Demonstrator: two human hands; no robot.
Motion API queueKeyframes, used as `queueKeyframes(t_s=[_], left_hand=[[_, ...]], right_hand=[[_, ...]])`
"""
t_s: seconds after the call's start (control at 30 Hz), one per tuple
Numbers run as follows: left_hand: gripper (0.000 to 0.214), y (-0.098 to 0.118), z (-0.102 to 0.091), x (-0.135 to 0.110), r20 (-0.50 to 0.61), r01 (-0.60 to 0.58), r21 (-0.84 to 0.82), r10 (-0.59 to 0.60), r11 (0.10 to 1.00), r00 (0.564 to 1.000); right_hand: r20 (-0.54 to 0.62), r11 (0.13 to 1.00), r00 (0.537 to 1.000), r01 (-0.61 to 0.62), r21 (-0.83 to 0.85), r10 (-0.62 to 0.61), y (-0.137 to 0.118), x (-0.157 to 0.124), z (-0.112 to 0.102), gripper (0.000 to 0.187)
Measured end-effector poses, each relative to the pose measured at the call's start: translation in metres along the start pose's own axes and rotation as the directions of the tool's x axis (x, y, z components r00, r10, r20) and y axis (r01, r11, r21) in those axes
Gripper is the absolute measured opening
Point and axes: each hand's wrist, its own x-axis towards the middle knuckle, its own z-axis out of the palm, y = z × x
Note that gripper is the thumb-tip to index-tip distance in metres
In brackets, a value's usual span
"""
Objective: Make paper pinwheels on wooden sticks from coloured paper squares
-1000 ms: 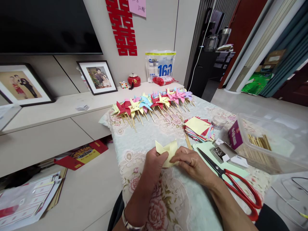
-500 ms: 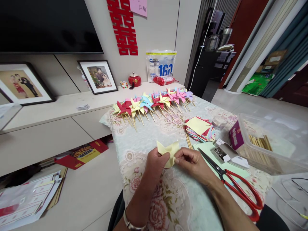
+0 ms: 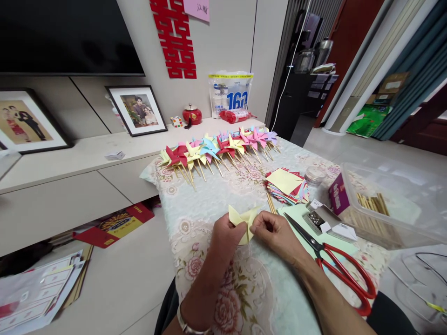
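Note:
A pale yellow paper pinwheel [image 3: 246,217], partly folded with its points bent toward the middle, is held above the flowered tablecloth. My left hand [image 3: 226,236] grips it from the left, the thumb pressing on its centre. From the right, my right hand [image 3: 274,232] pinches a folded flap of the same paper between thumb and fingers. Large scissors [image 3: 319,249] with red handles lie beside my right forearm on pale green paper [image 3: 295,215]. Behind them, a small open box [image 3: 323,219] shows dark metal pieces.
Finished pinwheels [image 3: 209,149] on sticks lie in a row at the table's far side. A stack of coloured paper squares [image 3: 287,184] sits near a round clear container [image 3: 315,176]. At right stands a clear plastic bin [image 3: 387,228] with wooden sticks [image 3: 373,204].
The right-hand fingers have moved slightly left, drawing the paper's right flap closer to the centre. The whole view has shifted a little; the left hand keeps its hold.

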Motion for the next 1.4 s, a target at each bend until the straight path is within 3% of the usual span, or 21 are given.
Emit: queueKeyframes(t_s=[0.53,0.97,1.4], left_hand=[[0.016,-0.005,0.002,0.000,0.016,0.010,-0.023,-0.010,1.000,1.000],[0.013,-0.011,-0.001,0.005,0.053,-0.042,0.113,0.036,0.993,0.998],[0.011,-0.006,0.001,0.003,0.037,-0.030,0.125,0.025,0.992,0.999]], right_hand=[[-0.039,0.998,0.999,-0.005,-0.069,0.003,-0.001,0.001,0.002,0.017],[-0.028,0.997,1.000,0.003,-0.078,-0.005,-0.002,0.000,0.002,0.017],[-0.014,0.998,1.000,-0.001,-0.065,0.000,0.001,0.000,0.003,0.020]])
